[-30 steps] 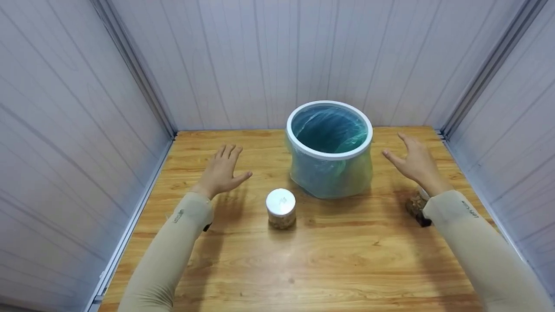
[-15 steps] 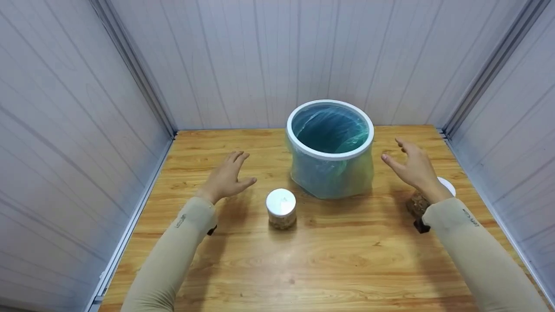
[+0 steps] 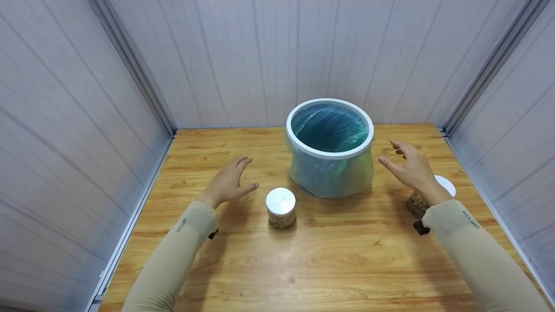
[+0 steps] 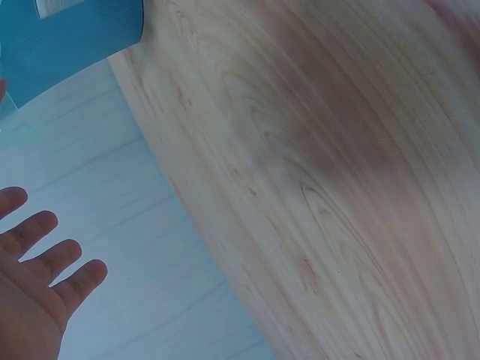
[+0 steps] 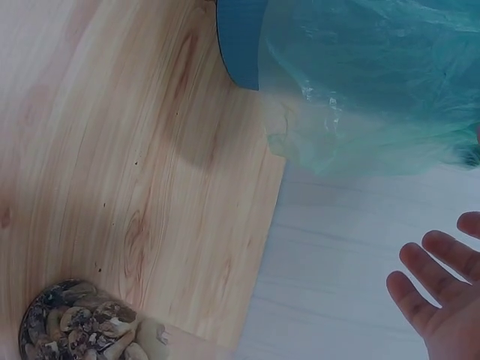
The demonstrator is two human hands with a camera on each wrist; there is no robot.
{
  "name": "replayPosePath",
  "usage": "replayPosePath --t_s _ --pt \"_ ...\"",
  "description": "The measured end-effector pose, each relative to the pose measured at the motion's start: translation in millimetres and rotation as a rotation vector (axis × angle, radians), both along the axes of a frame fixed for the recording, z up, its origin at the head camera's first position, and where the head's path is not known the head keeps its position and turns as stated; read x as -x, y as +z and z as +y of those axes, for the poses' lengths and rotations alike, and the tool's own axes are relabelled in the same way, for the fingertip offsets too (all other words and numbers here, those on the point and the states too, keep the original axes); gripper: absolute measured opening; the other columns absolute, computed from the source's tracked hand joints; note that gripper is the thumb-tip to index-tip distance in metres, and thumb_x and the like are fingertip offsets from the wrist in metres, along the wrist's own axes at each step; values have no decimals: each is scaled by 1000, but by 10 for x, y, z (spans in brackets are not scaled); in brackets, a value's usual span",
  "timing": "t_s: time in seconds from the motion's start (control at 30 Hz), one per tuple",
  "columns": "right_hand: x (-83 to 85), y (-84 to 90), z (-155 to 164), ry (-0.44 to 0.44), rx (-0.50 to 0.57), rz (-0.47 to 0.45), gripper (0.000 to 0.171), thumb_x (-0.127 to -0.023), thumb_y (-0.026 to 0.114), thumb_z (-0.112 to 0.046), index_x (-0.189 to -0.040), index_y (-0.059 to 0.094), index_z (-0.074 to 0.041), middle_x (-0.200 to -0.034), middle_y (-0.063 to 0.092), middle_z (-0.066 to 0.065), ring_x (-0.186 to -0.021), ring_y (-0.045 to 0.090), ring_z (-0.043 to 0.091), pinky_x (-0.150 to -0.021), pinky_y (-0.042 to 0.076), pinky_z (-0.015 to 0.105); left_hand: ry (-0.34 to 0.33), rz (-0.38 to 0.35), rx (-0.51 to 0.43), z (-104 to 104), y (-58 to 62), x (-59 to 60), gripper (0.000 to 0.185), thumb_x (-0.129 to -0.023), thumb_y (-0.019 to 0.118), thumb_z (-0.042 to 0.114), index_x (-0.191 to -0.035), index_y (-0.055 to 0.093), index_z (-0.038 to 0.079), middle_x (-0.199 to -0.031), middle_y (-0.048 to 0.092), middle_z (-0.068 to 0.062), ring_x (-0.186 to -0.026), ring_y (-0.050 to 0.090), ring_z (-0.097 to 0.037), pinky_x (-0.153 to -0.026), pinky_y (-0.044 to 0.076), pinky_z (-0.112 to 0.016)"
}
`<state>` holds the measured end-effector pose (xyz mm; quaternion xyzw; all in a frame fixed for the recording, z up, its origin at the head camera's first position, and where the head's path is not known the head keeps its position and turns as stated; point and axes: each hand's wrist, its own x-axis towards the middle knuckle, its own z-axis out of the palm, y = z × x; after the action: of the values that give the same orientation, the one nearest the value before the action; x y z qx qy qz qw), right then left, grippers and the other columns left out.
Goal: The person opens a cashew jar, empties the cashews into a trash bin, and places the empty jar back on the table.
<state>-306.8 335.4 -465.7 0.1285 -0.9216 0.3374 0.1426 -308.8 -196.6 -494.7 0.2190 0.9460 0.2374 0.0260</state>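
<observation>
Bin [image 3: 329,147], a round tub with a thick white rim and a crinkled, translucent blue-green plastic liner spilling over its sides, is standing at the back middle of the glossy wood-grain table [image 3: 338,260], between the two raised hands. Left hand [image 3: 228,182] and right hand [image 3: 409,167], both in smooth beige sleeves, are hovering with fingers straight and spread apart, gripping nothing. One small cylindrical jar [image 3: 281,208] with a flat white lid and lumpy brown contents is sitting just in front of the bin, and a second such jar [image 3: 418,201] is peeking out from under the right wrist.
</observation>
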Motion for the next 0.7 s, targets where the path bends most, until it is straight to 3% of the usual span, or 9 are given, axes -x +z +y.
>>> replayPosePath --t_s 0.27,0.57,0.7 --pt "6 11 -76 61 24 48 57 -102 77 -20 -147 59 10 -132 67 33 -118 65 50 -104 54 67 -15 8 7 -3 -20 -14 84 -103 72 48 -168 37 8 -172 40 -19 -157 41 -44 -127 38 -64" --pt "-20 -5 -164 115 -9 78 49 -99 80 -15 -139 64 9 -127 70 32 -112 68 48 -98 58 66 -3 -48 -23 -44 -34 -78 87 -101 73 55 -169 37 14 -172 40 -16 -157 43 -42 -124 41 -66" --pt "-50 -8 -202 120 -11 118 41 -97 82 -12 -130 69 9 -113 73 27 -102 71 42 -91 61 55 -3 -72 -44 -61 -61 -109 89 -100 74 56 -169 36 15 -173 39 -15 -157 43 -42 -123 41 -67"
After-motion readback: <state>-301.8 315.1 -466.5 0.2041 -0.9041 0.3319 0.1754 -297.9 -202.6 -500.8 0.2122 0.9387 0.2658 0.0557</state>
